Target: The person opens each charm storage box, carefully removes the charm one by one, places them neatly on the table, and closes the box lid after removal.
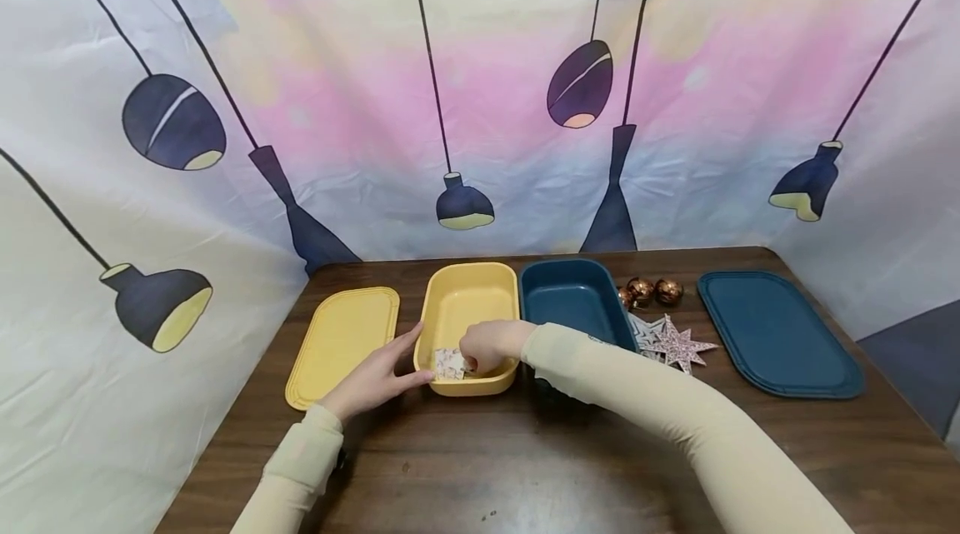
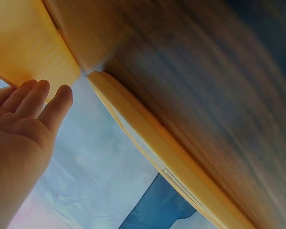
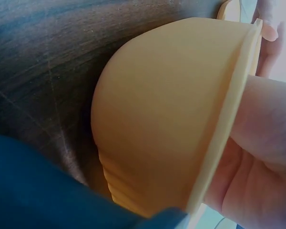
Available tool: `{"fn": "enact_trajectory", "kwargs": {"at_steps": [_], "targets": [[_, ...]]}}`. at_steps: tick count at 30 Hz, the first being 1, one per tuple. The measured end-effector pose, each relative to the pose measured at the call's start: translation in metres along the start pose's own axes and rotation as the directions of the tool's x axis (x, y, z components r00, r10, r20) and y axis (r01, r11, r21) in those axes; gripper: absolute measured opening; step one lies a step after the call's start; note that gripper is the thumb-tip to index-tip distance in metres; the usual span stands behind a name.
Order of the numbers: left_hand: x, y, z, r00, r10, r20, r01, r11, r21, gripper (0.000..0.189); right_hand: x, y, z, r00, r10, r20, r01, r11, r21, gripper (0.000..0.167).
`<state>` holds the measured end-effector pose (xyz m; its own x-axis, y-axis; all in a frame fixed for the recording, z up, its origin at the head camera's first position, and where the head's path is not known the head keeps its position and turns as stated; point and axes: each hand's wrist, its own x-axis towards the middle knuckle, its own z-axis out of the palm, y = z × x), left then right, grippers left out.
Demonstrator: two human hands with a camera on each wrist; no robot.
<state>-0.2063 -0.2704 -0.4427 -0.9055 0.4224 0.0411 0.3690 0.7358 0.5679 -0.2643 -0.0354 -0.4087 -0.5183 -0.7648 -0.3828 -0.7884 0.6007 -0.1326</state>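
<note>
A yellow box with no lid on stands at the back middle of the table. My right hand reaches down into its near end, fingers curled. At those fingertips is a small white piece with a pinkish pattern, lying in the near left corner; the fingers seem to pinch its right edge. My left hand rests against the box's left side with fairly straight fingers, its thumb at the near left corner of the rim. The right wrist view shows the box wall hiding the right fingertips.
Left of the box lies a yellow lid. A dark blue box stands right beside the yellow one, under my right forearm. Further right are brown shiny balls, glittery stars and a blue lid. A printed curtain hangs behind.
</note>
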Motion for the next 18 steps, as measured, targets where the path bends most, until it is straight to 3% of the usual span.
{"fn": "enact_trajectory", "kwargs": {"at_steps": [8, 18], "targets": [[0.002, 0.001, 0.001, 1.000, 0.018, -0.006, -0.018, 1.000, 0.008, 0.093, -0.009, 0.003, -0.009, 0.997, -0.038, -0.072, 0.041, 0.998, 0.040, 0.018], [0.000, -0.002, 0.001, 1.000, 0.024, -0.009, -0.024, 1.000, 0.016, 0.095, -0.021, 0.011, -0.019, 0.971, -0.065, -0.232, 0.094, 0.989, 0.114, 0.013]]}}
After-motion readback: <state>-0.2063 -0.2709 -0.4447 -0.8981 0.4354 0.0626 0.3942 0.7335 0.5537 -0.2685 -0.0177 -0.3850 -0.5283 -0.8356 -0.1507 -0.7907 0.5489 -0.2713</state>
